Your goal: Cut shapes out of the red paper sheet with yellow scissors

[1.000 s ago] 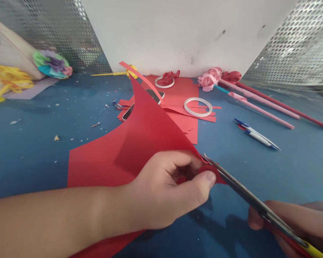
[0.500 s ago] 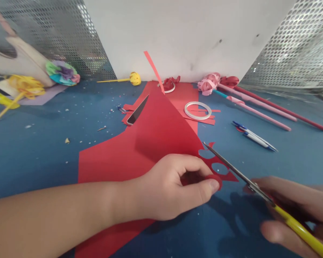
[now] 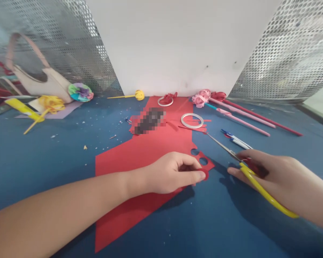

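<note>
My left hand [image 3: 174, 173] pinches a small round red paper piece [image 3: 206, 174] between thumb and fingertips. Beneath my left forearm lies a large sheet of red paper [image 3: 121, 157]. Round holes are cut through its right end, just beyond my fingers. My right hand [image 3: 280, 175] grips yellow-handled scissors [image 3: 247, 172], their blades pointing up and left, apart from the sheet. The blades look nearly closed. Something dark red shows inside the right hand, mostly hidden by the fingers.
Behind the sheet are a blurred-out dark object [image 3: 150, 121], a white tape roll [image 3: 192, 121] and red strips. Pens [image 3: 237, 139] lie right, beyond them pink paper flowers [image 3: 201, 98] on sticks. A cream bag [image 3: 56, 84] and yellow flower [image 3: 51, 104] stand left.
The raised part of the red sheet has come down flat, uncovering the things behind it. The scissors have drawn away from the cut edge. My view has shifted up and left.
</note>
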### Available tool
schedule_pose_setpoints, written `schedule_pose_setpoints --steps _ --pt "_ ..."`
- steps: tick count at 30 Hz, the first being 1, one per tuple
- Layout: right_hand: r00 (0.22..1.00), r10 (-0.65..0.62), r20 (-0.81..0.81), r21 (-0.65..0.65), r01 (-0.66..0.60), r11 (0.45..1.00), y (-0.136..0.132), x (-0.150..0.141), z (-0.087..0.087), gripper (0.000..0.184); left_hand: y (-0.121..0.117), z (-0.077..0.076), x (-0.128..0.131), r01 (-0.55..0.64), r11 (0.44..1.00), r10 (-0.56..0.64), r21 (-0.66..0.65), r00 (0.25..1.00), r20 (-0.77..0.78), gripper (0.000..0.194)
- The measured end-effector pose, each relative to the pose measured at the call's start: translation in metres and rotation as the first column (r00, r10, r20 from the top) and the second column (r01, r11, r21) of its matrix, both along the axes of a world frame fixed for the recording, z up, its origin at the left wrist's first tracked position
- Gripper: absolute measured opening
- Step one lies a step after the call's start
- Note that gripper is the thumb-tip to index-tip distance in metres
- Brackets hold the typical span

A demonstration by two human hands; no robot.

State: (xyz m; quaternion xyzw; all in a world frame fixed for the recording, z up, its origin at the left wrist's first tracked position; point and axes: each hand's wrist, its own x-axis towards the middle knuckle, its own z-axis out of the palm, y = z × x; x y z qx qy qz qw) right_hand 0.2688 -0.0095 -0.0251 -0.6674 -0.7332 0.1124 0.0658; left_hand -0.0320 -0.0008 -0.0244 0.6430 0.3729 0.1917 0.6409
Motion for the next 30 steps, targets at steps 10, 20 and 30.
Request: schedule_pose_setpoints --steps 10,20,30 --pt "0.987 0.157 0.022 -0.067 -0.155 0.986 0.004 -0.007 -0.001 0.053 0.023 0.034 0.020 -0.017 0.972 0.076 0.236 0.966 -0.245 0.040" --pt "0.988 0.139 0.069 -0.056 -0.136 0.989 0.002 -0.008 0.007 0.056 0.098 0.037 0.076 -0.244 0.829 0.258 0.502 0.965 0.043 0.030" --pt "0.985 0.102 0.138 -0.145 -0.082 0.986 0.004 0.009 0.005 0.044 0.113 -0.015 0.082 -0.136 0.806 0.241 0.576 0.964 -0.110 0.032"
